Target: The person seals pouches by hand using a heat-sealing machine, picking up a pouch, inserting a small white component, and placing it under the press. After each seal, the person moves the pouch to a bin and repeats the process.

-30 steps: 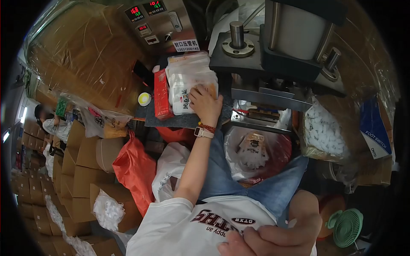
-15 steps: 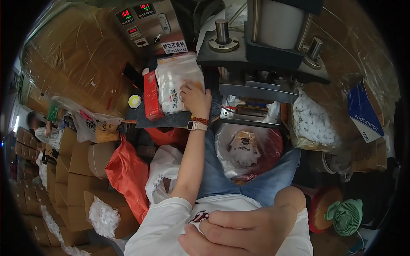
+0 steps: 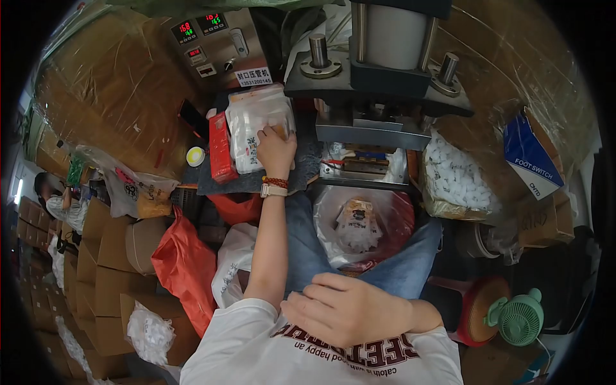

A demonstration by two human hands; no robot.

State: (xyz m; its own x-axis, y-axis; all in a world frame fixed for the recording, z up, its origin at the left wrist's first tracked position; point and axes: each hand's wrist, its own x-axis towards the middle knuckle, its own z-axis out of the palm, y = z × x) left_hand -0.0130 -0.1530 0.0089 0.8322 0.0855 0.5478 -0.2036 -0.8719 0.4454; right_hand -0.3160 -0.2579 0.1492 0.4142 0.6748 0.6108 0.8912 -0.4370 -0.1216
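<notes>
My left hand (image 3: 277, 149) lies on a stack of clear printed plastic pouches (image 3: 247, 125) on the dark worktop. Its fingers are bent together on the upper pouch, and the thumb is on the right side. A watch and a beaded bracelet circle that wrist. Right of the stack stands a press machine (image 3: 372, 128) with metal jaws. Held up before my chest, my right hand (image 3: 346, 309) has loosely bent fingers, a little apart, with nothing seen in them. Between my thighs sits a clear plastic bag (image 3: 326, 221) holding several printed pouches.
A red box (image 3: 220, 151) and a yellow-and-white round tin (image 3: 195, 156) lie left of the stack. Bagged white pieces (image 3: 459, 176) and a blue foot-switch box (image 3: 532, 151) stand right. A green fan (image 3: 520, 317) is low right; cartons and a person (image 3: 67, 205) are left.
The view has shifted slightly. My right hand has drawn back from the camera, showing more of the shirt print. My left hand remains on the pouch stack, with its fingers more bent.
</notes>
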